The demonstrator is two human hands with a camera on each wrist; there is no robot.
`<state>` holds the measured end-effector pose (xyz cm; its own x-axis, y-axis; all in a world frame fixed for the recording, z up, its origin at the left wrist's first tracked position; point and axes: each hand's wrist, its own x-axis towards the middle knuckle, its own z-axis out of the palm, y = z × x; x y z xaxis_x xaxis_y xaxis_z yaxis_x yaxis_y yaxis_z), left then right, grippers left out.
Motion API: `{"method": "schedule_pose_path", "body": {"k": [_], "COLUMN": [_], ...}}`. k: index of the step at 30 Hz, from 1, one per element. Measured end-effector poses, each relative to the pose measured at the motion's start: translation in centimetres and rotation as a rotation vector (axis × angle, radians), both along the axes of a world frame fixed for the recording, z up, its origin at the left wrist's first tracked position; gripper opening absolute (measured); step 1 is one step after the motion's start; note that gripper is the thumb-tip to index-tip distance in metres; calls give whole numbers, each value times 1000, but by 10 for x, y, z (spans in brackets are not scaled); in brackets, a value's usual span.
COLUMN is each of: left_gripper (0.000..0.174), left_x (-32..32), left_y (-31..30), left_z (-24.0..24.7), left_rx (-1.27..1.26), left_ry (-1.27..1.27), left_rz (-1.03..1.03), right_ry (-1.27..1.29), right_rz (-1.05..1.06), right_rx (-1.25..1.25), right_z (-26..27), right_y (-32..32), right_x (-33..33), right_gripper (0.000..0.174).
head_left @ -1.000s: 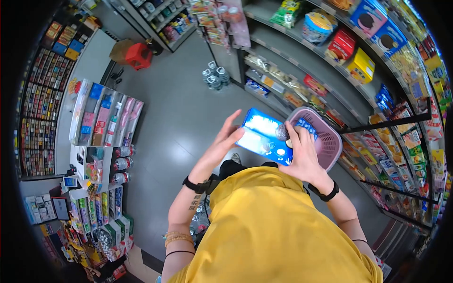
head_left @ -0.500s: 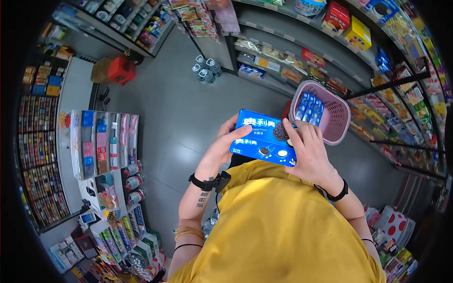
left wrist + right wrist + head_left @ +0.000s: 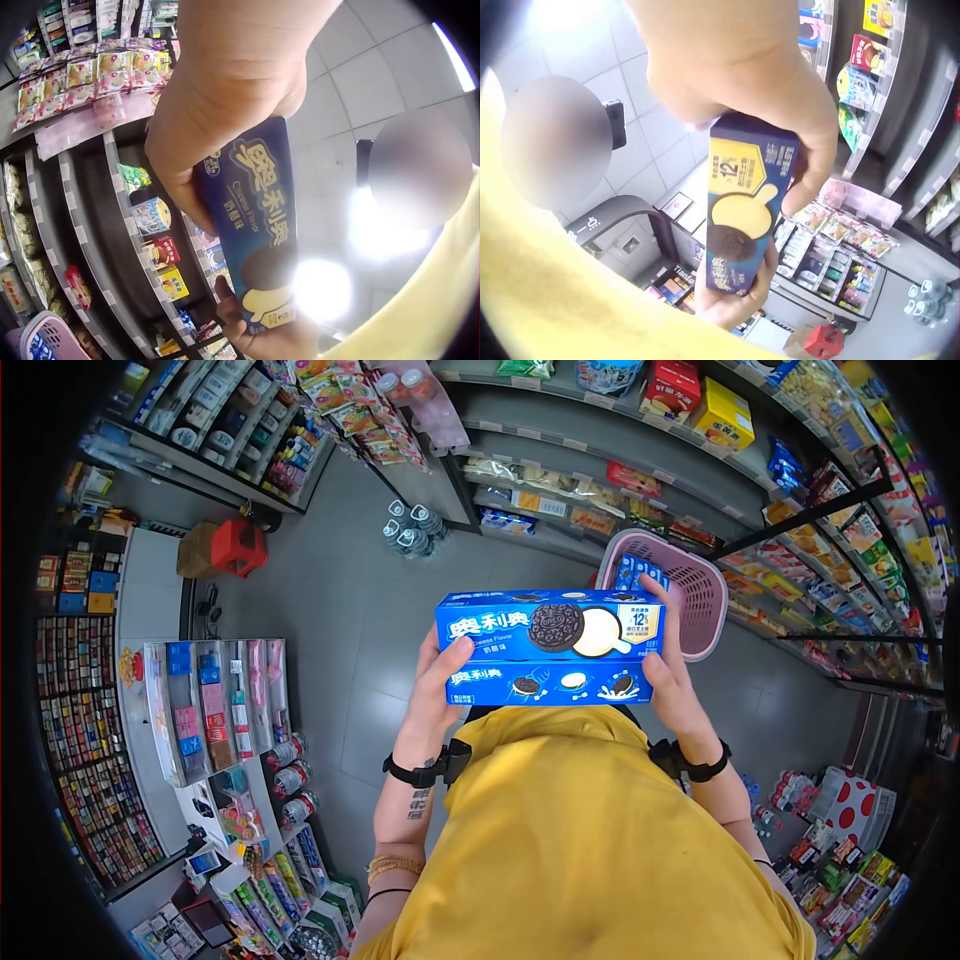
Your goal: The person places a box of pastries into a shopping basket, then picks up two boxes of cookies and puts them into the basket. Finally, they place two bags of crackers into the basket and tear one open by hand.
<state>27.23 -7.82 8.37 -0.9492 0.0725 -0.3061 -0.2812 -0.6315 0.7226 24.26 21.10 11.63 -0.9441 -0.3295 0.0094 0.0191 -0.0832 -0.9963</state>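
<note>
A blue box of sandwich cookies [image 3: 500, 650] is held level in front of the yellow shirt, its printed faces turned up toward the head. My left hand [image 3: 436, 685] grips its left end, thumb on the front. The right end is in my right hand [image 3: 676, 672], with the thumb low at the corner and a finger along the upper edge. Both wrist views show the same box [image 3: 251, 202] between the two hands. Just beyond it stands a pink plastic basket [image 3: 708, 595] with several blue packs [image 3: 638, 570] inside, partly hidden by the box and hand.
Snack shelves [image 3: 560, 420] curve along the far and right sides. Large water bottles [image 3: 412, 528] stand on the floor ahead, with a red stool [image 3: 238, 548] farther left. On the left is a display counter [image 3: 215, 705] with bottles beside it.
The cookie box has turned from a slant to level. My right hand has shifted from across its front to its right end, uncovering the printed cookie picture. The left hand keeps its grip.
</note>
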Motion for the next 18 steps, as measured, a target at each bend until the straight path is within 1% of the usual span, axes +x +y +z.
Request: {"method": "schedule_pose_path", "body": {"k": [1, 4, 5, 8, 11, 14, 18], "left_gripper": [49, 49, 50, 55, 58, 71, 80], "left_x": [-2, -5, -6, -11, -16, -16, -20], "left_y": [2, 9, 10, 13, 15, 12, 15], "left_z": [1, -2, -4, 1, 4, 6, 6], "left_rx": [-6, -3, 2, 139, 113, 23, -47], "left_ry": [8, 17, 17, -5, 22, 41, 150], "left_rz": [10, 56, 77, 94, 104, -11, -85], "right_ry": [28, -49, -61, -75, -145, -154, -123], "right_rz": [-36, -92, -100, -85, -92, -136, -151], "right_rx": [16, -27, -50, -81, -193, -227, -235], "right_z": [0, -3, -1, 4, 5, 5, 7], "right_y": [-2, -3, -3, 4, 11, 16, 22], "right_x": [-3, -13, -15, -22, -28, -32, -39], "right_gripper": [73, 64, 58, 58, 59, 61, 64]}}
